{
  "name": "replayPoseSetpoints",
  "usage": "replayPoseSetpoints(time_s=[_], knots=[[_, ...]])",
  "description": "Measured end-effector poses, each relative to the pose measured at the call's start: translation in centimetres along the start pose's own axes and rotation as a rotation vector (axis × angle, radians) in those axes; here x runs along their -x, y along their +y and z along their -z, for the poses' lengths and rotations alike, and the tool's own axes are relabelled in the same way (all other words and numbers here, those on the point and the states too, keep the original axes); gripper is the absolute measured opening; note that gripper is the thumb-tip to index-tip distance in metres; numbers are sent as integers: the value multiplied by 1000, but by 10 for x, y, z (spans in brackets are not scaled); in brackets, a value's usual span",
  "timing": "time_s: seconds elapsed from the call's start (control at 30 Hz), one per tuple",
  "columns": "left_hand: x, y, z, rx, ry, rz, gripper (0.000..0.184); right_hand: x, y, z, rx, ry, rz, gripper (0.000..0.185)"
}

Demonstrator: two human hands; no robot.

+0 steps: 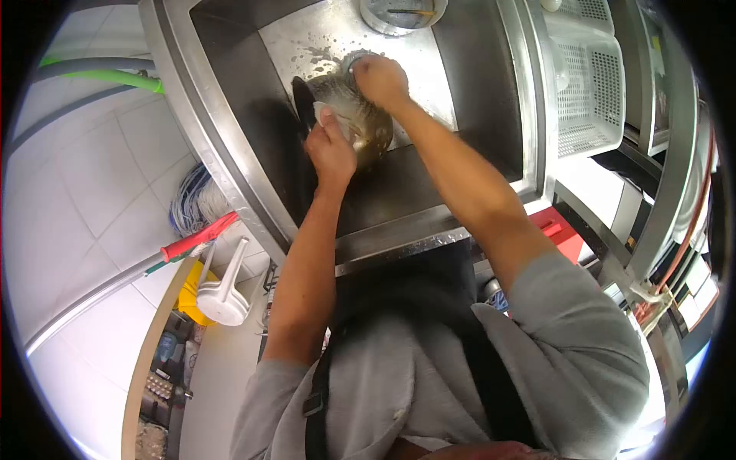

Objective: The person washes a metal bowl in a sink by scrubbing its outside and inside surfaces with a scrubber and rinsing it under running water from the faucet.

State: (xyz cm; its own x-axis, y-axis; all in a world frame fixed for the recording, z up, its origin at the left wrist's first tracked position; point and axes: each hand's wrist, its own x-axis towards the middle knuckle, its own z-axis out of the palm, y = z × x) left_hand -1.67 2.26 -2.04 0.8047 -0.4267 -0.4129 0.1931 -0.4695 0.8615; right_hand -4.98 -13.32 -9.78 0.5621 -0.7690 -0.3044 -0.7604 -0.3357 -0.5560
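Note:
In the metal sink (483, 100), a large fish (372, 126) with brownish, shiny skin lies partly under both hands. My left hand (332, 149) is closed on a pale part of the fish, thumb on top, beside a dark fin or tail. On the far side of the fish, my right hand (379, 80) is a fist around a small round metallic tool (353, 60), mostly hidden by the fingers. Wet spots and small bits mark the metal floor around the fish. A round bowl (395, 29) with a thin stick-like item in it stands at the sink's far end.
White perforated baskets (586, 96) stand right of the sink. Left are a green hose (115, 77), coiled cord (195, 203), a red handle (199, 236) and a white plastic item (224, 299) by a yellow container (193, 295). A red box (558, 232) is below the sink's right corner.

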Motion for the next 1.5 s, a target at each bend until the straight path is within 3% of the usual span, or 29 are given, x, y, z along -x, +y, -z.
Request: replayPoseSetpoints(time_s=[0.07, 0.1, 0.17, 0.23, 0.33, 0.4, 0.5, 0.53, 0.57, 0.6, 0.63, 0.7, 0.8, 0.9, 0.97, 1.0, 1.07, 1.2, 1.33, 1.43, 1.5], knots=[[-1, -8, 4, -226, -67, -31, 63, 66, -8, 20, -227, 123, 42, 27], [-6, -9, 2, -335, -93, -48, 64, 84, -9, 37, -176, 45, 19, 29], [-13, -6, -5, -350, -59, -46, 65, 54, 14, 20, -115, -14, -51, 30], [-23, -1, -7, -359, -52, -15, 68, -28, 27, -5, 227, -169, 156, 29], [-38, 4, -7, -322, -67, 90, 73, -35, -24, -30, 2, -33, 81, 29], [-46, -2, -9, -260, -52, 162, 72, 15, -35, -1, -61, -23, 58, 30], [-59, 17, -8, -325, -158, 174, 61, 20, -13, 27, -98, -87, -52, 32], [-42, 6, -2, -399, -127, 49, 58, 12, 0, 20, -113, -132, -112, 33], [-15, -2, 2, -475, -98, -85, 55, -18, 19, -1, 76, -241, -55, 34], [23, 4, 5, -296, -47, -286, 50, -54, 37, -34, 150, -280, 78, 36], [44, -9, 5, -330, 38, -325, 49, -70, 47, -60, 228, -327, 204, 39], [35, -13, 12, -402, 2, -125, 56, -63, -1, -51, 158, -244, 103, 37], [22, -17, 4, -423, -1, -138, 55, 15, -36, 17, -67, -86, 194, 29], [25, -2, 7, -284, -28, -170, 54, 77, -18, 25, -206, 73, 150, 28], [23, -8, 6, -286, 11, -237, 54, 14, 2, 13, -100, -79, 11, 32], [23, -13, 5, -289, 24, -269, 53, -28, 13, -7, -55, -138, 92, 32], [11, -14, 5, -340, -29, -226, 53, -47, -27, -25, -32, -18, 183, 32], [22, -14, 12, -310, -46, -142, 51, 47, -58, 28, -142, -38, 163, 33], [26, -12, 9, -196, 39, -253, 51, -10, 26, -6, -66, -106, -131, 32], [17, -16, -3, -149, 62, -240, 50, -30, -9, -29, 68, 195, 424, 32], [19, -15, 10, -161, -33, -120, 48, 17, -49, 0, 32, -55, 142, 30]])
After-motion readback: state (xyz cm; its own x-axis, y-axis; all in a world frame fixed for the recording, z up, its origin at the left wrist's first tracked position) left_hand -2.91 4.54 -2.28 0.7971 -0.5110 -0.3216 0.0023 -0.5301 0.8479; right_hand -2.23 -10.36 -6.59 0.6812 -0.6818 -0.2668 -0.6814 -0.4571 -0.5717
